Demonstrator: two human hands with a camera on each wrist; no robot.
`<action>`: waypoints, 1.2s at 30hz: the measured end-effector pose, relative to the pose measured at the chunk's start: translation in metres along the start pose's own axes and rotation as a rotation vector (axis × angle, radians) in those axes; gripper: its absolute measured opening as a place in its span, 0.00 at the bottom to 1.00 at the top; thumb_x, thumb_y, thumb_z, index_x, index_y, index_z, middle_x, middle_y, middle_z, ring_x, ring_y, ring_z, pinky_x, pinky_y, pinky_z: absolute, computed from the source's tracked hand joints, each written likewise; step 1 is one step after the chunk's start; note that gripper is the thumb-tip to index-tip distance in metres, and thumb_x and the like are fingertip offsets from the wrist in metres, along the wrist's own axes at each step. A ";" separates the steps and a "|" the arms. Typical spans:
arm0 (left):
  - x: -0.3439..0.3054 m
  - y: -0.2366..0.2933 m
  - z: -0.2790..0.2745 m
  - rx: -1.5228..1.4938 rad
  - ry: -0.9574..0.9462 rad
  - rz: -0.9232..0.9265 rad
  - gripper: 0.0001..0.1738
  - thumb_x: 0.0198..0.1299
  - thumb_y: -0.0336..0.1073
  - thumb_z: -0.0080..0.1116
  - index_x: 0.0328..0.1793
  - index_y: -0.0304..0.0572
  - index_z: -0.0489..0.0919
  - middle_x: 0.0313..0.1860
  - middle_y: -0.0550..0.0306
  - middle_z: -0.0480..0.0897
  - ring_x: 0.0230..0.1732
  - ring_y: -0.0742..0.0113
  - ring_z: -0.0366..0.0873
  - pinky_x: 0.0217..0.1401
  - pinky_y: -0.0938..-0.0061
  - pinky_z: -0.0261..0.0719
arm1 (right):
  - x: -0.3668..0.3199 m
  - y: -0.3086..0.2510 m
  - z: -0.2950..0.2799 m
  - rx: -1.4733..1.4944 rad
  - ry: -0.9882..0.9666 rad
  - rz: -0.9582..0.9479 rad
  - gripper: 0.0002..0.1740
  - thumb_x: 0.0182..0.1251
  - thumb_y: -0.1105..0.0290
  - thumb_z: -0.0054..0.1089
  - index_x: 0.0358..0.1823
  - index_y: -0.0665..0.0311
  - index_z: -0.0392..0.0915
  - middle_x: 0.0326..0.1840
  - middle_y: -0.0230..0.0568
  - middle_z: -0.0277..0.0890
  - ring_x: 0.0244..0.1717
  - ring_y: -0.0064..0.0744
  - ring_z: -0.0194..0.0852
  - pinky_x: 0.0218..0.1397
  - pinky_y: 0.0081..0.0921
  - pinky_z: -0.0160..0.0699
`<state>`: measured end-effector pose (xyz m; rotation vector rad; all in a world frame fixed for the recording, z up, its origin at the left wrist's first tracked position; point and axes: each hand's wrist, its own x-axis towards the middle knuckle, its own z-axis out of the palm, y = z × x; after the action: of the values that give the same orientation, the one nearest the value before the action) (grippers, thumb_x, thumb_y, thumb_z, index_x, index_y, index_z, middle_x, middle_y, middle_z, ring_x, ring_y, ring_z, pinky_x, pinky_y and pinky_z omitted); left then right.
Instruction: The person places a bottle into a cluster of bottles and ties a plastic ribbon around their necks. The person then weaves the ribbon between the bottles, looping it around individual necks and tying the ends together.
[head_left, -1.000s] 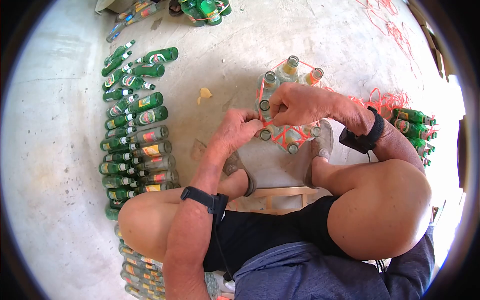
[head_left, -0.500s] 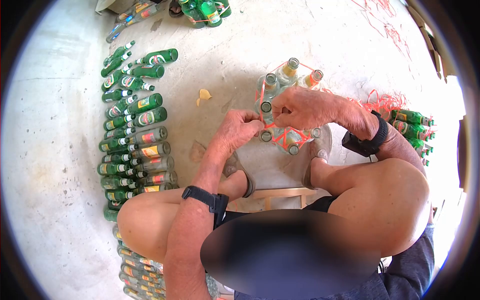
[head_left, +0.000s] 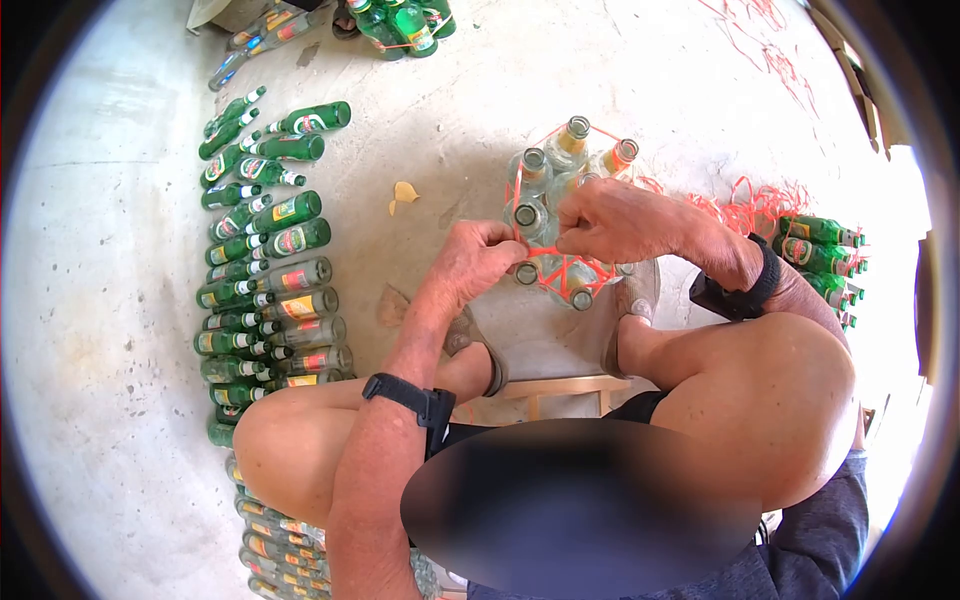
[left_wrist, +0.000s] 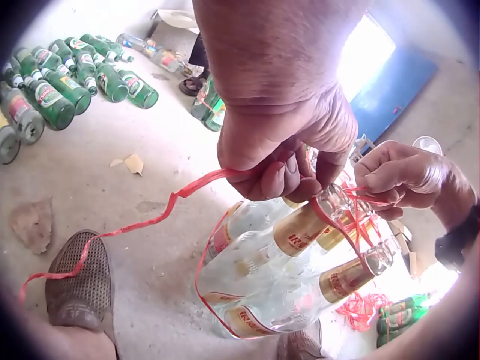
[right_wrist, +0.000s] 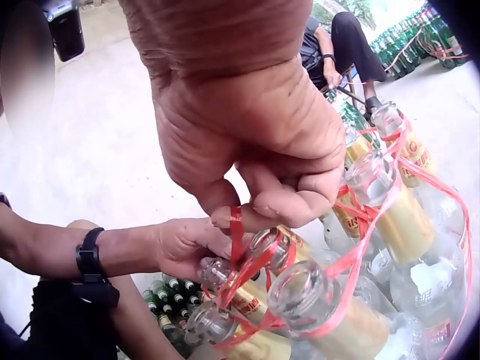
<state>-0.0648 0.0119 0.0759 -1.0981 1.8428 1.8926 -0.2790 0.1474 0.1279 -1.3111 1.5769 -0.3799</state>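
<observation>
Several clear glass bottles point(head_left: 532, 176) with gold neck labels stand upright in a cluster, red plastic strap point(right_wrist: 365, 247) wound around their necks and bodies. At the near left side of the cluster, my left hand point(head_left: 468, 262) pinches the strap close to a bottle mouth. A loose strap tail point(left_wrist: 146, 223) trails from that hand over the shoe. My right hand point(head_left: 622, 222) has its fingers curled over the bottle tops and pinches another stretch of strap. A short taut red band point(head_left: 545, 252) runs between the two hands.
Rows of green bottles point(head_left: 295, 238) and clear bottles lie at left. Tied green bottles point(head_left: 408, 28) stand at the far side; more green bottles point(head_left: 822, 254) lie at right beside tangled strap point(head_left: 765, 205). Another person point(right_wrist: 349, 56) sits nearby. My feet flank the cluster.
My right hand has drawn slightly right, away from the left hand, and the red strap between them now shows stretched. The left hand stays nearly in place.
</observation>
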 end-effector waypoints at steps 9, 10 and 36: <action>-0.006 0.014 0.001 -0.031 -0.005 -0.034 0.15 0.56 0.39 0.77 0.40 0.32 0.93 0.32 0.58 0.89 0.34 0.74 0.81 0.40 0.73 0.80 | -0.009 0.013 0.013 0.022 0.144 0.051 0.10 0.71 0.68 0.65 0.41 0.70 0.87 0.35 0.52 0.89 0.39 0.42 0.92 0.44 0.40 0.88; -0.005 0.014 0.002 -0.012 0.003 -0.033 0.15 0.56 0.39 0.78 0.40 0.33 0.94 0.32 0.58 0.90 0.34 0.74 0.81 0.40 0.72 0.80 | -0.010 0.013 0.014 0.055 0.169 0.078 0.10 0.69 0.69 0.65 0.40 0.70 0.87 0.35 0.55 0.89 0.40 0.46 0.92 0.45 0.42 0.88; 0.005 -0.006 0.011 0.069 0.118 0.169 0.17 0.61 0.40 0.77 0.33 0.29 0.90 0.21 0.64 0.81 0.27 0.80 0.71 0.29 0.71 0.72 | -0.018 0.013 0.021 0.116 0.268 0.036 0.05 0.66 0.74 0.71 0.40 0.68 0.86 0.34 0.43 0.90 0.37 0.30 0.90 0.44 0.32 0.88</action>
<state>-0.0678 0.0217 0.0666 -1.0835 2.1110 1.8729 -0.2704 0.1750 0.1182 -1.1773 1.7688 -0.6364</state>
